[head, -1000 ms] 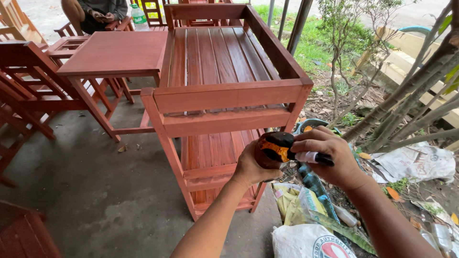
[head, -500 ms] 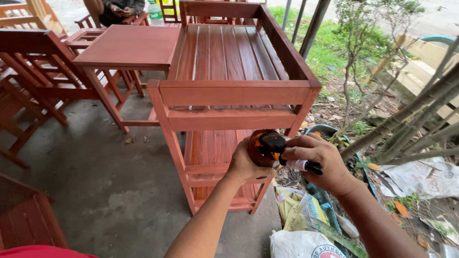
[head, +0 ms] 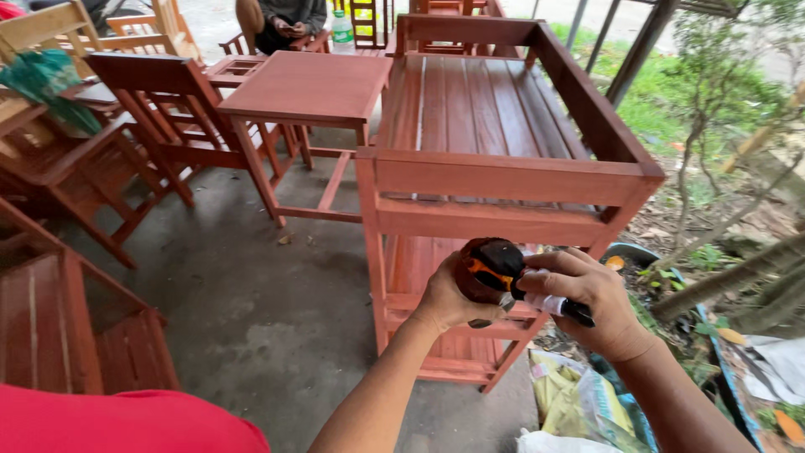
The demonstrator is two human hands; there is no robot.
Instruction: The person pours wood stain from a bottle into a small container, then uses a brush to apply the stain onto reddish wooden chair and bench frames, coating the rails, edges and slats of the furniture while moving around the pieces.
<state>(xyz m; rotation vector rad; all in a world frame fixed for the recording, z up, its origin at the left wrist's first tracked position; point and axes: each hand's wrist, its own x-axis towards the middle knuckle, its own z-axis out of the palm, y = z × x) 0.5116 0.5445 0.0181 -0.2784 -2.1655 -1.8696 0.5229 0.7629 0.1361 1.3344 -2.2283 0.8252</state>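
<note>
Head view. My left hand point(head: 449, 294) is wrapped around a round, dark brown tool with an orange stripe point(head: 490, 267), fingers curled shut on its near side. My right hand point(head: 587, 302) closes on the black handle point(head: 579, 313) that juts from it to the right, with a white band showing between my fingers. Both grips are pressed tight on the same tool; no fingers are spread. A small dark bit hangs below the tool, too blurred to tell what it is.

The tool sits in front of the near end of a red-brown wooden slatted cot frame point(head: 503, 180), just below its near rail and level with the lower shelf point(head: 444, 369).

Compared with half a second and a second ago, the hands and tool have stayed locked together in the same hold. What moved is the frame around them: the cot frame now fills more of the picture and the tool sits a little lower against it. So I judge the work is at the holding and lining-up stage, not contact; the tool is close to the wood, but I cannot tell whether it touches.

Far left stands a square wooden surface point(head: 306, 84) with chairs point(head: 159, 109) around it. A seated person point(head: 289, 17) is at the far edge, beside a plastic bottle point(head: 341, 29). Near right, bags point(head: 579, 407) lie on the ground. My red sleeve point(head: 126, 419) fills the near left corner.
</note>
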